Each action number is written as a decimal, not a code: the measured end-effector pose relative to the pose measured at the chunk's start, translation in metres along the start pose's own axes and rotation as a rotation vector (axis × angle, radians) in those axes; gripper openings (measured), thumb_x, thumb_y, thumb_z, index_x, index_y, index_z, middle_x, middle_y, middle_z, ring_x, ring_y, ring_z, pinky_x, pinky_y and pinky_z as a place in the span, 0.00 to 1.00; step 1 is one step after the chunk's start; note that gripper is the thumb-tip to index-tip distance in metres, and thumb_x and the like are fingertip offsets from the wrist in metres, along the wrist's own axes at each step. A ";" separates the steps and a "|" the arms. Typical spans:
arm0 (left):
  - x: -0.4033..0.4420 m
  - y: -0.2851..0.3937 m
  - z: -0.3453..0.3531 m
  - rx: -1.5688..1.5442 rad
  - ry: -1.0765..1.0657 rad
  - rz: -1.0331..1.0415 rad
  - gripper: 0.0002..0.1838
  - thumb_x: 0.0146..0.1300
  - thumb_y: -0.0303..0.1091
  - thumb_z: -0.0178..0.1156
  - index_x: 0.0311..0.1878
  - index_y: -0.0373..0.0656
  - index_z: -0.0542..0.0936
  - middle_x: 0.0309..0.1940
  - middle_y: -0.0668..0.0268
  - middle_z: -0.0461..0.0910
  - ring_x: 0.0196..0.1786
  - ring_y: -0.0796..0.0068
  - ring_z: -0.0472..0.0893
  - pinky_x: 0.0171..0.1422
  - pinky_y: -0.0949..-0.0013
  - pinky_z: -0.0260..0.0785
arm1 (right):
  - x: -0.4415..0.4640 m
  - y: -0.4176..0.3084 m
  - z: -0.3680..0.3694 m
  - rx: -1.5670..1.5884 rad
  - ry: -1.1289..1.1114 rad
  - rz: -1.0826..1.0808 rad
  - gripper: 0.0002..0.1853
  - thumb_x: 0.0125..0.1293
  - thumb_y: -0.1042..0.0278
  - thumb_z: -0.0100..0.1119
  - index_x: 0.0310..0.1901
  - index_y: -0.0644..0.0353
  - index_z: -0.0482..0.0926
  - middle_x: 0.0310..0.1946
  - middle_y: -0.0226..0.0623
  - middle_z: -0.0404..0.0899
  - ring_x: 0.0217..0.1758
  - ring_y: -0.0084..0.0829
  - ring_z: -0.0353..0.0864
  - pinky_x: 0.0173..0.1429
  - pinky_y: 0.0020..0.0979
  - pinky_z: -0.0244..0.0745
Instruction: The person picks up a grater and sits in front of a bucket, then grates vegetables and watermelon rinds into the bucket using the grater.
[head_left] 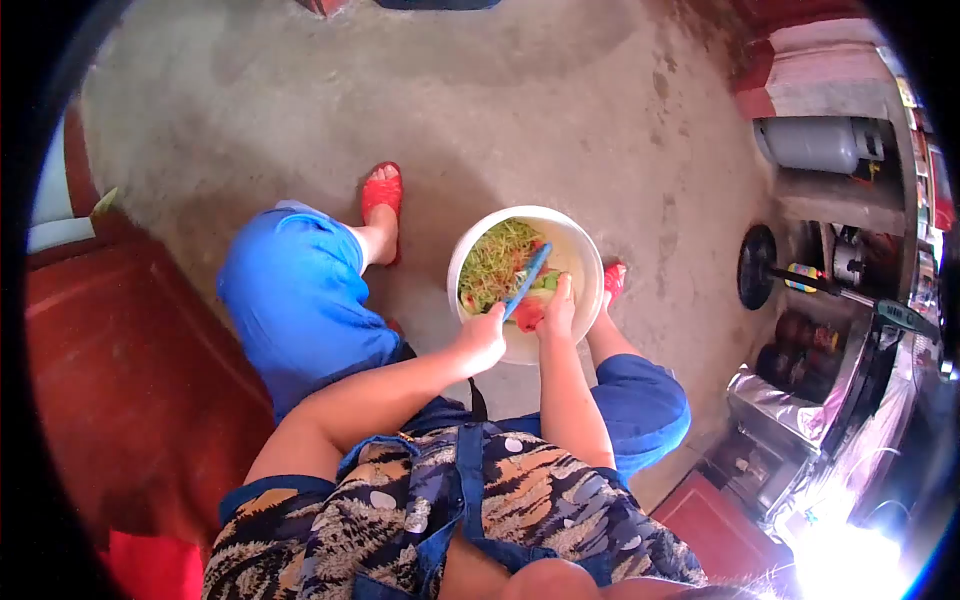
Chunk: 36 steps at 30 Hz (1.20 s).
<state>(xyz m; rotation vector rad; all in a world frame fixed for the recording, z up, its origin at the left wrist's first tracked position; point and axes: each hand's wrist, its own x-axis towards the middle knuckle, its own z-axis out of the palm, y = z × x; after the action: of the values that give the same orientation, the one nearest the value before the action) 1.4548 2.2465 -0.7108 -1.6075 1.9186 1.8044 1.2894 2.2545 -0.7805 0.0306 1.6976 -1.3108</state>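
Observation:
Between my knees stands a round white bucket (pixel 584 238) with shredded green and yellowish plant pieces (pixel 497 258) inside. Over its near rim, my left hand (pixel 484 338) is closed on the handle of a blue tool (pixel 528 280), which slants up and right across the bucket; it looks like a knife. My right hand (pixel 558 308), just right of the tool, has its fingers wrapped round a red and green piece (pixel 531 312) that I cannot make out clearly. The palm side of that hand is hidden.
Red slippers (pixel 388 190) are on the feet at both sides of the bucket, on the concrete floor (pixel 280 110). A dark red surface (pixel 140 360) lies left. At right are a grey gas cylinder (pixel 815 145), a fan (pixel 757 266) and shelves.

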 end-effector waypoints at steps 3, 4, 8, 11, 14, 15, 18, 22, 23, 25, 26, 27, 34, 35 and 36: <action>0.021 -0.026 0.021 -0.063 0.107 0.040 0.25 0.52 0.29 0.49 0.58 0.41 0.64 0.26 0.48 0.74 0.27 0.50 0.76 0.32 0.53 0.67 | -0.029 -0.026 0.003 0.140 -0.123 0.105 0.25 0.65 0.55 0.45 0.58 0.63 0.62 0.50 0.42 0.69 0.50 0.37 0.73 0.52 0.36 0.72; 0.026 -0.025 0.019 -0.107 0.187 0.091 0.24 0.53 0.28 0.48 0.57 0.41 0.64 0.25 0.50 0.74 0.24 0.52 0.75 0.28 0.55 0.68 | -0.032 -0.032 0.003 0.127 -0.222 0.162 0.26 0.63 0.59 0.48 0.60 0.63 0.60 0.53 0.42 0.67 0.53 0.36 0.70 0.55 0.35 0.69; 0.016 0.003 -0.009 -0.397 -0.034 -0.207 0.22 0.52 0.25 0.44 0.54 0.43 0.65 0.21 0.63 0.69 0.13 0.71 0.69 0.09 0.69 0.60 | -0.032 -0.040 0.003 -0.361 -0.404 0.074 0.32 0.56 0.67 0.56 0.61 0.68 0.57 0.46 0.43 0.71 0.48 0.31 0.73 0.49 0.32 0.72; 0.009 0.009 -0.019 -0.538 -0.140 -0.252 0.22 0.51 0.24 0.44 0.53 0.44 0.64 0.20 0.63 0.68 0.12 0.73 0.66 0.10 0.70 0.58 | -0.047 -0.049 0.009 -0.635 -0.497 0.080 0.36 0.49 0.70 0.57 0.61 0.67 0.57 0.43 0.43 0.73 0.45 0.28 0.74 0.46 0.28 0.71; 0.008 0.010 -0.021 -0.623 -0.211 -0.295 0.21 0.50 0.24 0.44 0.51 0.45 0.64 0.19 0.64 0.67 0.12 0.75 0.65 0.09 0.70 0.56 | -0.031 -0.025 0.000 -0.772 -0.448 -0.052 0.38 0.44 0.69 0.58 0.61 0.65 0.58 0.41 0.44 0.75 0.42 0.32 0.76 0.46 0.29 0.71; 0.010 0.007 -0.019 -0.619 -0.212 -0.296 0.21 0.50 0.24 0.44 0.51 0.45 0.64 0.19 0.64 0.67 0.12 0.75 0.65 0.09 0.70 0.56 | -0.027 -0.019 -0.003 -0.885 -0.424 -0.145 0.38 0.44 0.68 0.57 0.61 0.64 0.58 0.41 0.45 0.75 0.42 0.35 0.77 0.48 0.30 0.70; 0.014 0.000 -0.015 -0.628 -0.204 -0.282 0.20 0.50 0.24 0.43 0.50 0.45 0.64 0.19 0.64 0.67 0.12 0.75 0.65 0.09 0.70 0.54 | -0.068 -0.062 0.032 -1.002 -0.396 -0.065 0.37 0.45 0.64 0.56 0.60 0.64 0.59 0.45 0.52 0.74 0.47 0.42 0.76 0.54 0.32 0.68; 0.015 0.012 -0.023 -0.673 -0.156 -0.297 0.21 0.49 0.23 0.42 0.50 0.47 0.65 0.17 0.64 0.67 0.11 0.75 0.65 0.09 0.70 0.54 | -0.069 -0.045 0.026 -1.188 -0.437 -0.292 0.34 0.51 0.62 0.52 0.61 0.61 0.56 0.45 0.61 0.72 0.51 0.54 0.71 0.54 0.44 0.66; 0.015 0.013 -0.024 -0.678 -0.144 -0.291 0.22 0.49 0.23 0.41 0.50 0.47 0.65 0.17 0.64 0.67 0.11 0.75 0.65 0.09 0.70 0.55 | -0.065 -0.041 0.024 -1.186 -0.434 -0.294 0.34 0.51 0.62 0.52 0.61 0.61 0.56 0.45 0.61 0.72 0.51 0.54 0.71 0.54 0.44 0.66; 0.005 0.027 -0.028 -0.529 -0.118 -0.220 0.21 0.49 0.23 0.43 0.49 0.46 0.66 0.16 0.64 0.68 0.11 0.73 0.65 0.10 0.69 0.55 | -0.053 -0.030 0.017 -1.090 -0.282 -0.374 0.32 0.54 0.63 0.49 0.61 0.61 0.57 0.46 0.61 0.72 0.51 0.54 0.71 0.55 0.43 0.66; 0.010 0.014 -0.016 -0.437 -0.096 -0.125 0.20 0.49 0.23 0.44 0.49 0.46 0.66 0.17 0.64 0.68 0.11 0.72 0.66 0.10 0.69 0.56 | -0.047 -0.039 0.021 -1.109 -0.234 -0.309 0.31 0.55 0.63 0.47 0.62 0.61 0.57 0.46 0.60 0.72 0.52 0.54 0.71 0.55 0.42 0.65; 0.014 0.002 -0.006 -0.386 -0.088 -0.078 0.20 0.49 0.23 0.44 0.49 0.46 0.66 0.17 0.64 0.69 0.11 0.72 0.66 0.11 0.68 0.57 | -0.015 -0.020 0.004 -0.999 -0.223 -0.232 0.30 0.56 0.62 0.47 0.62 0.60 0.58 0.45 0.61 0.72 0.51 0.54 0.71 0.55 0.42 0.65; 0.014 0.000 -0.005 -0.329 -0.106 0.011 0.18 0.51 0.24 0.45 0.47 0.45 0.67 0.17 0.64 0.69 0.11 0.72 0.67 0.12 0.67 0.58 | 0.010 -0.037 0.000 -1.178 -0.214 -0.353 0.30 0.56 0.63 0.46 0.62 0.58 0.58 0.42 0.60 0.74 0.47 0.53 0.74 0.52 0.42 0.67; 0.011 0.007 -0.011 -0.315 -0.070 -0.012 0.15 0.50 0.25 0.46 0.44 0.42 0.69 0.19 0.58 0.72 0.17 0.63 0.71 0.20 0.62 0.63 | 0.008 -0.043 0.003 -1.176 -0.236 -0.395 0.30 0.56 0.63 0.47 0.62 0.57 0.58 0.42 0.60 0.74 0.47 0.53 0.74 0.52 0.42 0.68; 0.009 0.011 -0.014 -0.307 -0.034 -0.039 0.13 0.49 0.25 0.47 0.40 0.38 0.72 0.21 0.53 0.75 0.22 0.54 0.76 0.28 0.57 0.68 | 0.001 -0.048 -0.001 -1.131 -0.320 -0.241 0.29 0.55 0.63 0.48 0.61 0.56 0.61 0.41 0.59 0.74 0.46 0.53 0.74 0.51 0.44 0.68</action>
<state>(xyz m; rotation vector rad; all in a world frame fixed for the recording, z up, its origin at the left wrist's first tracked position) 1.4509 2.2283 -0.7042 -1.6682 1.6468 2.1806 1.2625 2.2344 -0.7461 -1.0001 1.9547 -0.3201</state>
